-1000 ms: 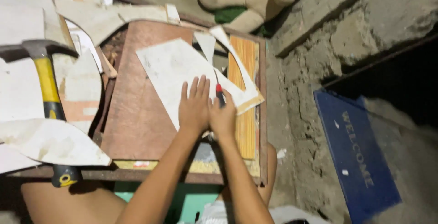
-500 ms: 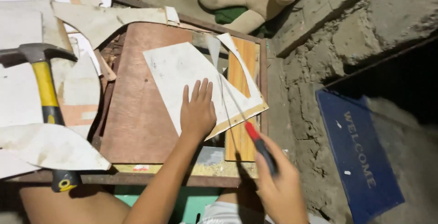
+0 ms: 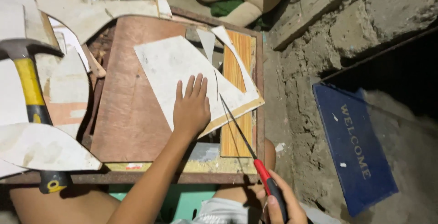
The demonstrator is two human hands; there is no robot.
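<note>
At the 9 o'clock edge a hammer [image 3: 28, 91] with a yellow and black handle lies among pale offcuts [image 3: 43, 146]; it touches neither hand; next comes the brown board [image 3: 130, 114] that tops the workbench, with sawdust along its near rim. On that board rests the white-faced panel [image 3: 182, 66], thin, flat and probably light and stiff, so it looks likely to skate or chatter unless pinned; its cut edges may well be brittle. The left hand [image 3: 191, 110] lies flat on it, fingers spread toward 12 o'clock, pressing down rather than gripping, just beside the cut line. From 5 o'clock the right hand [image 3: 280, 205] is clenched round the red and black handle of a slim saw [image 3: 239, 132], whose narrow blade runs up toward 11 o'clock into the panel's kerf; such a blade probably flexes easily. At 3 o'clock a blue doormat [image 3: 353, 146] lies on rough concrete.
</note>
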